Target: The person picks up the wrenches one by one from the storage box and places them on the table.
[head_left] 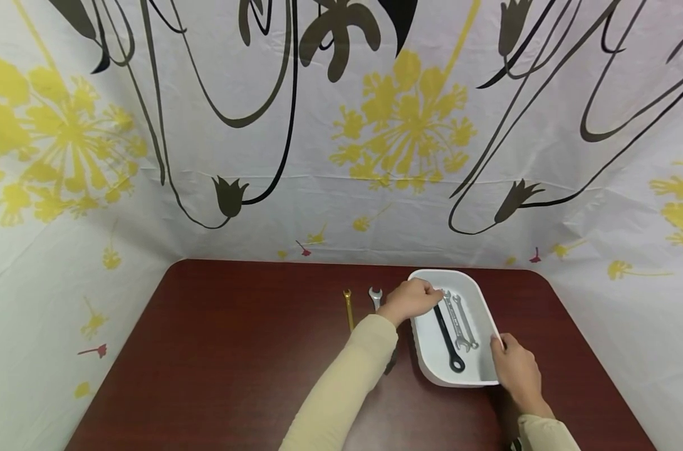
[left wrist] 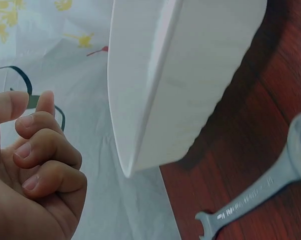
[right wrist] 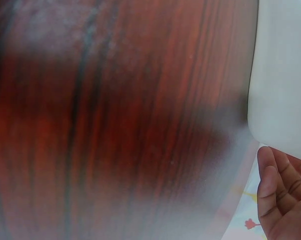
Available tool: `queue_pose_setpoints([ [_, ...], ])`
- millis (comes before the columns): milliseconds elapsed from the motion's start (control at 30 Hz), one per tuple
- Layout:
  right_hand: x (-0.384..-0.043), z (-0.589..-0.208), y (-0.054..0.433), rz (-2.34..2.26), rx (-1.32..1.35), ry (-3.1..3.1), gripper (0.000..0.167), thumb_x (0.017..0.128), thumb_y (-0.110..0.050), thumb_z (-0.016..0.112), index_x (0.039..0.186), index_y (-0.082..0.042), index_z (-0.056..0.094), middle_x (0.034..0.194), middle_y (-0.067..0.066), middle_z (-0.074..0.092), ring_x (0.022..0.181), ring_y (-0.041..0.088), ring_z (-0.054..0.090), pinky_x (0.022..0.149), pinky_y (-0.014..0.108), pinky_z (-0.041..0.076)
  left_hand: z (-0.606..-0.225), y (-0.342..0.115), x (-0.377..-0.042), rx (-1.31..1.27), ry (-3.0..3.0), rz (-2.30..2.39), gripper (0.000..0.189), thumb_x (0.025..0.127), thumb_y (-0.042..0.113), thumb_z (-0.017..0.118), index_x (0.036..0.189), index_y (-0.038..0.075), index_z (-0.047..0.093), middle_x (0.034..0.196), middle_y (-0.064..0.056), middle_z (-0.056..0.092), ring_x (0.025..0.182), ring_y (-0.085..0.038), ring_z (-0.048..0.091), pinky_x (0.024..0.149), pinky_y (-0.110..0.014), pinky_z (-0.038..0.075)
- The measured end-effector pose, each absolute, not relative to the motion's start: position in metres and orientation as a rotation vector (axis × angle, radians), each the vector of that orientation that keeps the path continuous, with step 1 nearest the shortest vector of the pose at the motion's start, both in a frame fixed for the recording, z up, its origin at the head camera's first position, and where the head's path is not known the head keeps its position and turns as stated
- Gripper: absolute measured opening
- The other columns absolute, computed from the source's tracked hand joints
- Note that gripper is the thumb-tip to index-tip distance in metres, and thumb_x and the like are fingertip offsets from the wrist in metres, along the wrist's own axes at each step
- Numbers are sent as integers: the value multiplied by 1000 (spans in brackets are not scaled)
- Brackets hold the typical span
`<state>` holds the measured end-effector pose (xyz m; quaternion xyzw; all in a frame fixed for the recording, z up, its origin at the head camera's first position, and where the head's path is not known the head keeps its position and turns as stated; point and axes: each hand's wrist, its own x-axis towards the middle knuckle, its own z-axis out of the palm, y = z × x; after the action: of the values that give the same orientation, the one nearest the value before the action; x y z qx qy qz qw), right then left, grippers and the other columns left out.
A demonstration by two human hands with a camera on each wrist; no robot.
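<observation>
In the head view, a white plastic tray (head_left: pixel 440 378) sits on the table's right half. Inside it lie a black wrench (head_left: pixel 447 338) and two silver wrenches (head_left: pixel 457 322) (head_left: pixel 467 322). My left hand (head_left: pixel 411 299) hovers over the tray's far left corner, near the wrenches' upper ends. In the left wrist view, that hand's fingers (left wrist: pixel 50 150) are loosely bent with nothing visible between them. My right hand (head_left: pixel 519 369) grips the tray's near right rim, thumb at the edge; the right wrist view shows its fingers (right wrist: pixel 270 195) at the tray corner.
Left of the tray, a gold wrench (head_left: pixel 349 307) and a silver wrench (head_left: pixel 375 296) lie on the dark red wooden table (head_left: pixel 234 351), partly covered by my left forearm. Something dark shows beneath the sleeve. A patterned white cloth (head_left: pixel 319 150) hangs behind the table.
</observation>
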<state>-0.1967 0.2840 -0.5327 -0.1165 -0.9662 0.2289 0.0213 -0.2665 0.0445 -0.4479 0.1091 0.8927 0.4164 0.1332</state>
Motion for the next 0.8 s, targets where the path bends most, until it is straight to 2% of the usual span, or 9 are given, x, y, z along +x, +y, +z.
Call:
queue_pose_setpoints([
  [200,-197,-532,284,712,-358,-2989,48,102,-36,33,120,3,54,115,35,58,92,51,59,70,58,44,-450,57,-264,309,2603,1191,36,96,47,51,69,24,59,70,13,54,62,-8,47,63,-30,37],
  [400,-197,-532,283,715,-365,-2997,48,103,-36,33,121,3,54,116,35,58,93,51,59,71,58,44,-456,66,-266,319,2591,1209,46,95,46,51,56,24,40,55,10,34,54,-7,34,58,-28,31],
  [667,-197,-533,282,711,-352,-2972,46,102,-33,35,119,4,55,112,35,60,92,50,60,70,57,44,-463,76,-264,305,2557,1233,43,93,48,53,63,19,58,63,8,48,58,-7,43,55,-24,35],
  [800,-196,-533,284,708,-359,-2974,46,102,-33,35,119,4,55,112,35,59,91,50,60,70,57,44,-471,82,-262,301,2540,1209,41,93,47,54,64,19,59,62,7,48,57,-7,42,52,-24,36],
])
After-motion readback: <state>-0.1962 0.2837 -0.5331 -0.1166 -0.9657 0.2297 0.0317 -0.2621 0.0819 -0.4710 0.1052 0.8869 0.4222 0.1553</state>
